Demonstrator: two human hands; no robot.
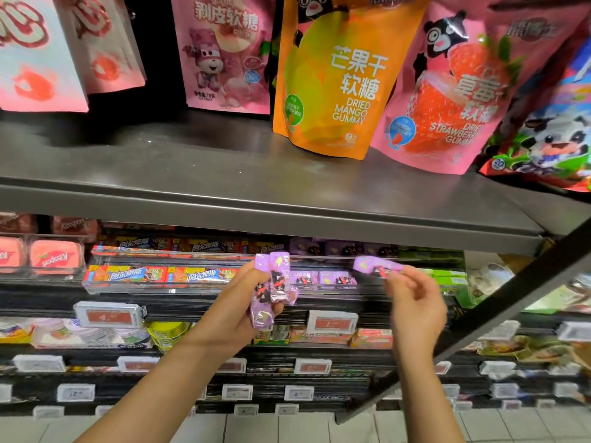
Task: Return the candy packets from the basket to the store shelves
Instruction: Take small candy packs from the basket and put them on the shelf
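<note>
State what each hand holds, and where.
Left hand grips several purple candy packets around their middles; right hand pinches one purple packet by its end.

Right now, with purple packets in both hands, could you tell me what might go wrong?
1. The left hand grips several purple packets in a loose bunch; one could slip out.
2. The right hand only pinches its single packet at one end, so it may drop short of the matching purple row.
</note>
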